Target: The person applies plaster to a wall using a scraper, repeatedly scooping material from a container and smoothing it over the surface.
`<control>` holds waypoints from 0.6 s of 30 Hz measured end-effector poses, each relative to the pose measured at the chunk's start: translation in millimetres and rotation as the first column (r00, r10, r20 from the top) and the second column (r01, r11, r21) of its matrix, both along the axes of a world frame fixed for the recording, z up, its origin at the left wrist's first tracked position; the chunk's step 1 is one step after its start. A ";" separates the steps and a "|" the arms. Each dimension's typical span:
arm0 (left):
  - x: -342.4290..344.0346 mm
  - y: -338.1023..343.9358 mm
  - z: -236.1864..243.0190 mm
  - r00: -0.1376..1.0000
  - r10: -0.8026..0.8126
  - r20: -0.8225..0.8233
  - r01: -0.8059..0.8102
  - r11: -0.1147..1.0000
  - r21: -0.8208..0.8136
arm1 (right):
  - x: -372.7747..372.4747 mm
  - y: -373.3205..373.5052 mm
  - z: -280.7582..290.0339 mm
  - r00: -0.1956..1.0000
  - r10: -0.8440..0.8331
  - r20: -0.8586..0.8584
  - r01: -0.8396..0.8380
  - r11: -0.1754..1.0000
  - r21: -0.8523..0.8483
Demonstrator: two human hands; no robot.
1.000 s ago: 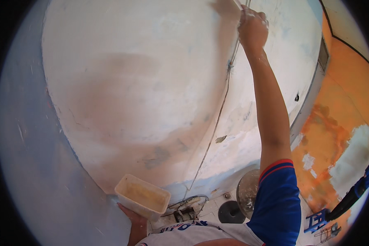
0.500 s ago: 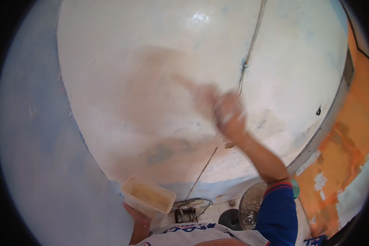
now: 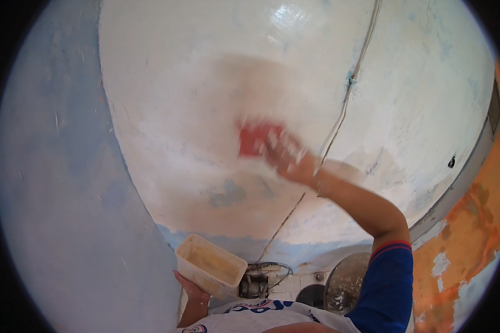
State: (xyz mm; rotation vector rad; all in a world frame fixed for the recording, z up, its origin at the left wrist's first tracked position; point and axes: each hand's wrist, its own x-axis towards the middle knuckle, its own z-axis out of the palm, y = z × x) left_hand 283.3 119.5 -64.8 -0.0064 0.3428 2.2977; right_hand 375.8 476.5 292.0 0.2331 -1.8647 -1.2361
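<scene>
My right hand [image 3: 288, 154], smeared with white and blurred by motion, grips a red flat scraper [image 3: 252, 139] at its right side. The scraper lies against or very close to the white wall [image 3: 166, 139], on a damp-looking brownish patch; which of the two I cannot tell. Down at the lower left, my left hand [image 3: 194, 289] holds a cream rectangular plastic tub [image 3: 212, 265] from beneath and beside. The tub is tilted, its opening facing up, with a yellowish coating inside. Part of my left hand is hidden behind the tub.
A thin cable [image 3: 345, 105] runs down the white wall. On the left is a bluish-grey wall [image 3: 61, 166]; an orange patchy wall [image 3: 455, 250] stands right. Below are a pump-like machine [image 3: 254, 286] with hoses, a dark round vessel [image 3: 310, 297] and a stained round lid [image 3: 344, 283].
My right hand has moved left and slightly down along the wall, and the red scraper now shows. The view has shifted a little; my left hand still holds the tub.
</scene>
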 end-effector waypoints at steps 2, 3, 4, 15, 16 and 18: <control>1.6 1.5 3.8 1.000 -0.013 0.014 0.012 1.000 0.009 | 13.2 -20.4 -52.2 0.971 0.095 0.221 -0.056 0.983 -0.175; 1.0 1.5 5.3 1.000 -0.008 0.015 0.008 1.000 0.018 | 13.6 -26.4 -40.6 0.982 0.089 0.167 -0.063 0.986 -0.154; -0.1 2.1 5.4 1.000 0.004 0.017 -0.005 1.000 0.028 | 12.5 -36.8 -20.5 0.989 0.092 0.115 -0.076 0.988 -0.131; -8.7 13.7 2.5 1.000 -0.014 0.016 0.013 0.999 0.041 | -13.2 20.9 263.6 0.457 -0.306 -0.835 0.491 0.870 -0.051; -9.3 11.5 6.2 1.000 -0.018 0.015 0.017 0.998 0.056 | -23.0 14.6 227.9 0.548 -0.176 -0.818 0.552 0.811 0.196; -19.6 4.8 -2.5 1.000 -0.012 -0.010 0.013 1.000 0.025 | -60.2 8.9 123.6 0.736 -0.162 -0.658 0.501 0.783 0.367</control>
